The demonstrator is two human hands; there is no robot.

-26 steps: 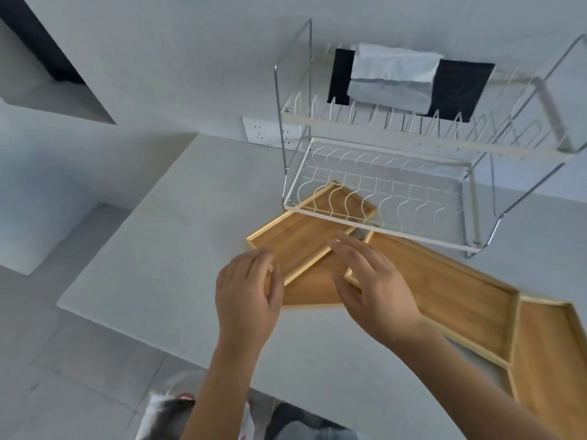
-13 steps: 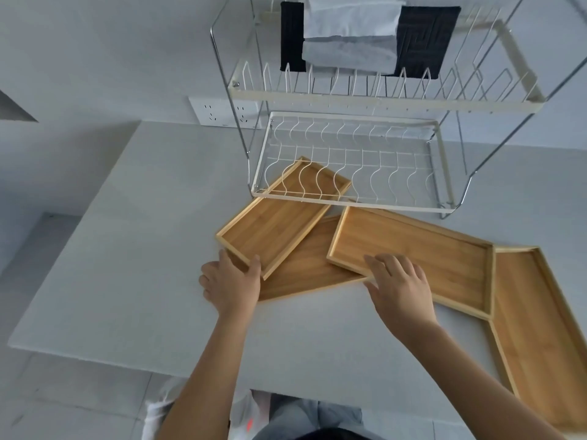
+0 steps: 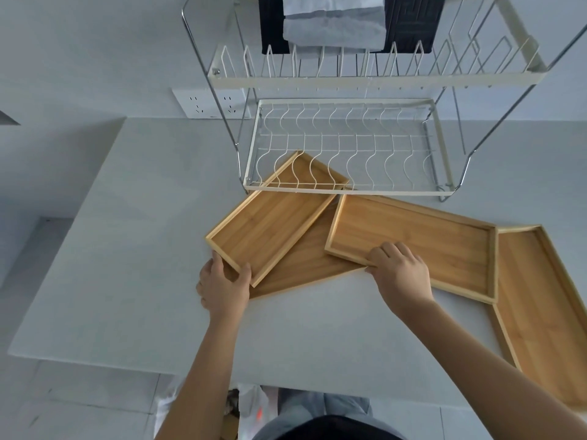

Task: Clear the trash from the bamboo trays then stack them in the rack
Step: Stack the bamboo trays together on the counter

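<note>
Several empty bamboo trays lie overlapping on the white table in front of the rack [image 3: 346, 188]. My left hand [image 3: 222, 285] grips the near corner of the small left tray [image 3: 273, 217], whose far end reaches under the rack's lower shelf. My right hand [image 3: 398, 274] holds the near rim of the middle tray [image 3: 422, 239], fingers curled over its edge. A flat tray [image 3: 305, 265] lies beneath both. A large tray [image 3: 546, 309] sits at the far right. No trash shows on any tray.
The two-tier wire dish rack has a folded grey cloth [image 3: 333, 23] on a dark mat [image 3: 413, 23] on its upper shelf. A wall socket [image 3: 209, 103] is behind it. A plastic bag [image 3: 251, 408] sits on the floor below the table edge [image 3: 95, 365].
Both hands moved forward onto the trays: the left closed on the small tray's corner, the right curled over the middle tray's rim. The view moved closer to the rack.
</note>
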